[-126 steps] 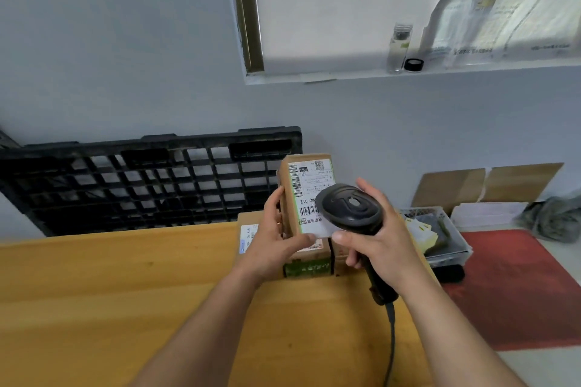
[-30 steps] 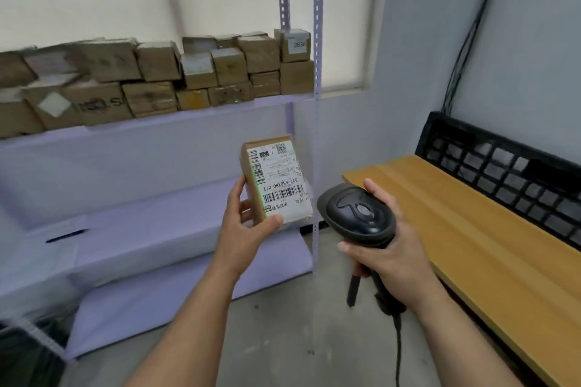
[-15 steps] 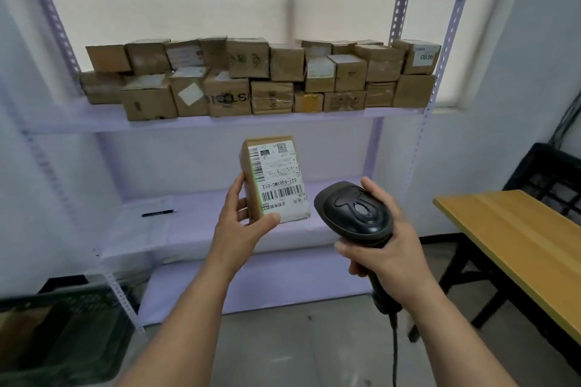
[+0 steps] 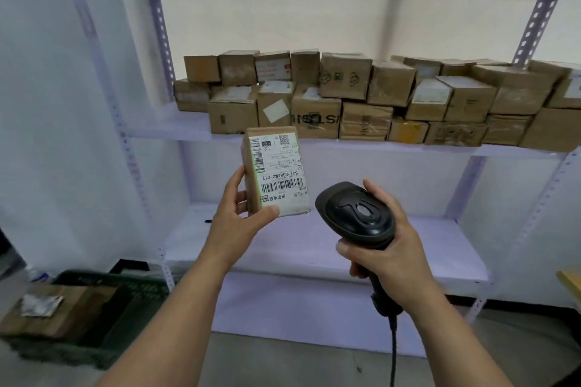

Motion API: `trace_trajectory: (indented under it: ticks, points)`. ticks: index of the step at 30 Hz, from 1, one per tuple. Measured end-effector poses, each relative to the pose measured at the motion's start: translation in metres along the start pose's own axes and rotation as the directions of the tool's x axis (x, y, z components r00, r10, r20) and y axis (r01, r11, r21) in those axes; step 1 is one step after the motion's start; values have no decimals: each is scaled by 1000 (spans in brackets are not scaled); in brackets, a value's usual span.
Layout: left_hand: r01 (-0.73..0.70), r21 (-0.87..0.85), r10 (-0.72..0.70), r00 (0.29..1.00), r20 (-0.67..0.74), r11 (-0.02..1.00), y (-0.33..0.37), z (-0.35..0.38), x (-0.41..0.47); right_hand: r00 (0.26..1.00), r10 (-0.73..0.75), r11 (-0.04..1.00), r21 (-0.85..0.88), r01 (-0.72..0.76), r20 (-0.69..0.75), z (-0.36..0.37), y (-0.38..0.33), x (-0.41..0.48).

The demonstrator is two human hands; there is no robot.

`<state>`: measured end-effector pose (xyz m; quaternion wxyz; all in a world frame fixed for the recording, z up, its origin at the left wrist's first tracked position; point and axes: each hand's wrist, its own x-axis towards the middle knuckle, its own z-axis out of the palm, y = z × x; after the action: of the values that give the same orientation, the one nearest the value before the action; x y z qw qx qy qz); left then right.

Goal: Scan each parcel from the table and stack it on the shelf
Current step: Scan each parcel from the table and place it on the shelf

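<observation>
The shelf (image 4: 314, 248) now sits straight ahead and closer, and the left grip (image 4: 234, 223) pinches the small parcel (image 4: 276, 173) by its lower end, standing up above the thumb; it looks light and stiff, so holding its side edges seems best, while the right grip (image 4: 396, 254) wraps the scanner (image 4: 358, 213) just beside it.

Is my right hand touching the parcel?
Apart. The head view shows the right hand gripping only the scanner, clear of the parcel in the left hand.
</observation>
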<state>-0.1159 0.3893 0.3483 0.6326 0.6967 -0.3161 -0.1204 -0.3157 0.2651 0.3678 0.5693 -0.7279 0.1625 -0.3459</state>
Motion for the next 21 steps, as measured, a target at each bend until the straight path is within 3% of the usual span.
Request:
trace_trajectory:
  ticks: [10, 21]
  points:
    - [-117, -8, 117, 993, -31, 993, 51, 7, 137, 995, -100, 995, -7, 100, -3, -5, 6, 117]
    - [-59, -37, 64, 990, 128, 998, 89, 25, 263, 987, -120, 992, -45, 116, -105, -1, 10, 184]
